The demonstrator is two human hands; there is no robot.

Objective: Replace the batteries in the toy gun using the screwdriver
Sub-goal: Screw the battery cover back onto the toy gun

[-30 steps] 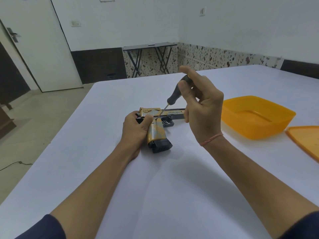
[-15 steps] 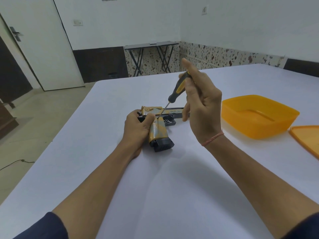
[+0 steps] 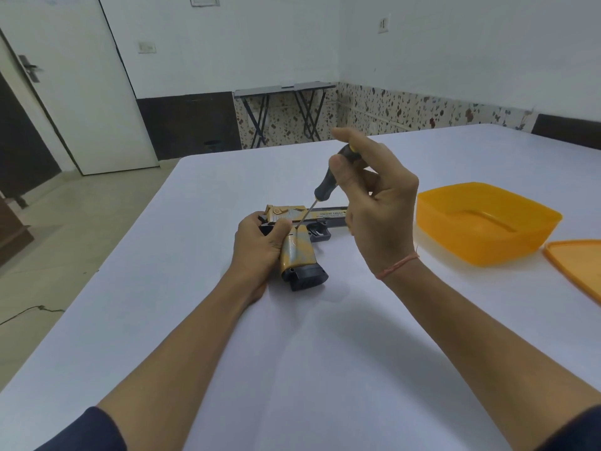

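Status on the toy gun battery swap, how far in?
Done: toy gun lies on its side, gripped by the left hand. In hand: right hand holds the screwdriver, tip at the top of the grip, likely on a screw. Left: no cover off, no batteries visible; opening, swapping, closing remain.

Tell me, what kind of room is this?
Probably a plain spare room set up for work: a cloth-covered table, a white door, and a folding table by the speckled tile wall.

right hand [image 3: 379, 209] pinches screwdriver [image 3: 328, 182], tip on toy gun [image 3: 297, 245]; left hand [image 3: 260, 245] grips gun.
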